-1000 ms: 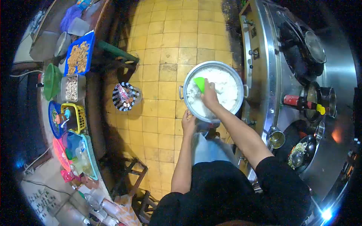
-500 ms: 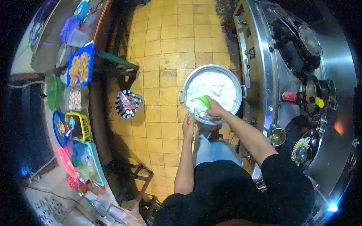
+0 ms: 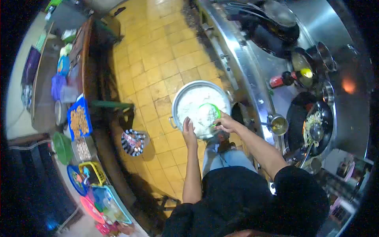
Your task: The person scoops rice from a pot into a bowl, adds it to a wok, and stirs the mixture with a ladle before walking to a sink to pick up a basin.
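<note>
A large round metal pot filled with white rice stands in front of me over the tiled floor. My right hand grips a small green bowl by its right edge. White rice fills the bowl, which is held over the front right part of the pot. My left hand is at the pot's front left rim, its fingers stretched out and holding nothing.
On the right, the stove counter carries a wok of shredded food, a small metal pot and a red bottle. A blue tray and several baskets line the left table. A striped bag-lined bin stands on the floor.
The green bowl has turned from edge-on in the rice to upright and full. My left hand has risen to the pot's rim. The whole view has rotated and shifted toward the stove.
</note>
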`<state>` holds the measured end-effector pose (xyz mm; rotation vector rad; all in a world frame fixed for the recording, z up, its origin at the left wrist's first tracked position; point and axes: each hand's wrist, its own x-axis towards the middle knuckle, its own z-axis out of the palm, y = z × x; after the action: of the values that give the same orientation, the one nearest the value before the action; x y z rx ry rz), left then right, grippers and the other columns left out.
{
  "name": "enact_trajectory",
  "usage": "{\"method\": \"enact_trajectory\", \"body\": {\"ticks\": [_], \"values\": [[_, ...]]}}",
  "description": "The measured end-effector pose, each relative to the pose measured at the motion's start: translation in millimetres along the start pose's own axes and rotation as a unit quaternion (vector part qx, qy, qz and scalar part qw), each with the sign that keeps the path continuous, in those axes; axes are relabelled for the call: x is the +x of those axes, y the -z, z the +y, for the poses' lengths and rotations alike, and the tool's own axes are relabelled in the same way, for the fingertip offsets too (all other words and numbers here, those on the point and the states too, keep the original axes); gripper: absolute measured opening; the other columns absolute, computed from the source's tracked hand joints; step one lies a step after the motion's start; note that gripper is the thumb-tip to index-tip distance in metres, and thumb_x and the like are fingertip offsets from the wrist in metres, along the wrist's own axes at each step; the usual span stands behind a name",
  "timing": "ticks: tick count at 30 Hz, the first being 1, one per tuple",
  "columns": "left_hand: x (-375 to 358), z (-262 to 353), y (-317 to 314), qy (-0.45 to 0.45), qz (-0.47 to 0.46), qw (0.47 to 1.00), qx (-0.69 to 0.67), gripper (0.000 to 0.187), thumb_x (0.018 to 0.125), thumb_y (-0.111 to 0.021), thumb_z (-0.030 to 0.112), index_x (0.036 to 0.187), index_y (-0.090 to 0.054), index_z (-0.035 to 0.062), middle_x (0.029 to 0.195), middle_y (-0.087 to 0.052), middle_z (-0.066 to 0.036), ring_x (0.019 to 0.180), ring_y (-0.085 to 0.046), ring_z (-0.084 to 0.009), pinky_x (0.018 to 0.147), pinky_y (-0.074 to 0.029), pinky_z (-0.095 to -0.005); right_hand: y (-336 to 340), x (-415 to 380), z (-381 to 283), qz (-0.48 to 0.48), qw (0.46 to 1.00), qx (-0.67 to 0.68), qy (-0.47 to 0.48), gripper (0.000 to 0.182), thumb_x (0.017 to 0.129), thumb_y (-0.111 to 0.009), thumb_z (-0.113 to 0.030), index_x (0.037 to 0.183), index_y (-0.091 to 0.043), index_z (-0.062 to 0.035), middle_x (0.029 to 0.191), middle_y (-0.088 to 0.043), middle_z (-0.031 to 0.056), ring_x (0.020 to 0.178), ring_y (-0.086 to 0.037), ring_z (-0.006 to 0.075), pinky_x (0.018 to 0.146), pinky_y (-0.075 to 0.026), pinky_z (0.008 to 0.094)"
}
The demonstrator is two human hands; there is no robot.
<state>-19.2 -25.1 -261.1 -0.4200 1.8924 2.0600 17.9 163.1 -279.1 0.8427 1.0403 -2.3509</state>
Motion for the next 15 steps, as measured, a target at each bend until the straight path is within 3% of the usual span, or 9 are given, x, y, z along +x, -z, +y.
{"method": "enact_trajectory", "body": {"ticks": [2, 4, 5, 7, 8, 9, 11, 15], "values": [[-6.5, 19.4, -29.9, 0.012, -0.034, 0.998, -0.053, 0.043, 0.091, -0.041, 0.027, 0.128, -0.040, 0.0044, 0.126, -0.044, -0.015, 0.116, -0.042, -0.0250, 0.095, -0.034, -0.0364, 2.6, -19.4, -0.9, 0.040, 0.998, 0.034, 0.018, 0.054, 0.075, -0.046, 0.007, 0.124, -0.037, -0.0136, 0.088, -0.051, 0.0101, 0.062, -0.051, 0.0175, 0.053, -0.045, 0.0285], [-16.3, 40.0, -66.8, 0.062, -0.060, 0.990, -0.111, 0.049, 0.092, -0.032, 0.037, 0.128, -0.039, 0.0050, 0.127, -0.042, -0.015, 0.118, -0.040, -0.0261, 0.099, -0.029, -0.0393, 19.2, -43.0, -3.8, -0.030, 0.994, 0.096, 0.041, 0.041, 0.075, -0.048, 0.003, 0.114, -0.044, -0.0093, 0.090, -0.052, 0.0098, 0.065, -0.053, 0.0188, 0.057, -0.047, 0.0312], [-24.6, 49.2, -83.9, 0.065, -0.089, 0.988, -0.108, 0.049, 0.092, -0.032, 0.037, 0.128, -0.039, 0.0050, 0.127, -0.042, -0.015, 0.118, -0.040, -0.0261, 0.099, -0.029, -0.0393, 4.7, -73.8, -21.9, 0.021, 0.993, 0.104, 0.041, 0.033, 0.076, -0.048, 0.001, 0.108, -0.047, -0.0074, 0.091, -0.053, 0.0098, 0.066, -0.055, 0.0196, 0.058, -0.047, 0.0324], [-48.8, 68.5, -120.8, 0.085, -0.212, 0.934, -0.276, 0.048, 0.093, -0.029, 0.036, 0.128, -0.038, 0.0046, 0.127, -0.042, -0.015, 0.119, -0.039, -0.0259, 0.100, -0.029, -0.0402, 18.6, -114.9, -31.4, 0.058, 0.989, 0.113, 0.072, 0.030, 0.077, -0.047, -0.001, 0.106, -0.047, -0.0073, 0.089, -0.053, 0.0089, 0.066, -0.055, 0.0194, 0.057, -0.048, 0.0320], [-73.4, 97.8, -144.8, 0.084, -0.228, 0.942, -0.232, 0.048, 0.093, -0.029, 0.036, 0.129, -0.036, 0.0044, 0.127, -0.042, -0.015, 0.119, -0.039, -0.0262, 0.100, -0.029, -0.0411, 10.5, -148.3, -48.2, 0.114, 0.982, 0.097, 0.117, 0.028, 0.077, -0.047, -0.002, 0.104, -0.046, -0.0078, 0.087, -0.053, 0.0090, 0.065, -0.054, 0.0199, 0.053, -0.047, 0.0304], [-74.7, 85.5, -155.8, 0.143, -0.280, 0.903, -0.292, 0.049, 0.093, -0.028, 0.038, 0.129, -0.035, 0.0047, 0.126, -0.043, -0.014, 0.119, -0.039, -0.0262, 0.100, -0.029, -0.0406, 6.1, -181.6, -62.1, 0.142, 0.963, 0.181, 0.138, 0.027, 0.077, -0.046, -0.002, 0.103, -0.046, -0.0087, 0.086, -0.052, 0.0098, 0.064, -0.054, 0.0198, 0.048, -0.045, 0.0284], [-101.9, 102.3, -191.9, 0.144, -0.348, 0.888, -0.265, 0.050, 0.093, -0.027, 0.040, 0.129, -0.035, 0.0053, 0.126, -0.044, -0.012, 0.117, -0.041, -0.0248, 0.099, -0.030, -0.0397, 19.3, -233.8, -72.7, 0.237, 0.922, 0.249, 0.179, 0.025, 0.077, -0.046, -0.003, 0.102, -0.046, -0.0096, 0.085, -0.052, 0.0105, 0.064, -0.054, 0.0199, 0.046, -0.044, 0.0280], [-143.7, 93.4, -239.3, 0.205, -0.462, 0.833, -0.226, 0.048, 0.092, -0.039, 0.037, 0.130, -0.035, 0.0073, 0.125, -0.045, -0.008, 0.106, -0.047, -0.0184, 0.090, -0.037, -0.0360, 80.5, -340.3, -82.4, 0.371, 0.831, 0.257, 0.326, 0.026, 0.085, -0.045, -0.009, 0.110, -0.047, -0.0148, 0.097, -0.053, 0.0048, 0.071, -0.056, 0.0155, 0.038, -0.040, 0.0212]]}}
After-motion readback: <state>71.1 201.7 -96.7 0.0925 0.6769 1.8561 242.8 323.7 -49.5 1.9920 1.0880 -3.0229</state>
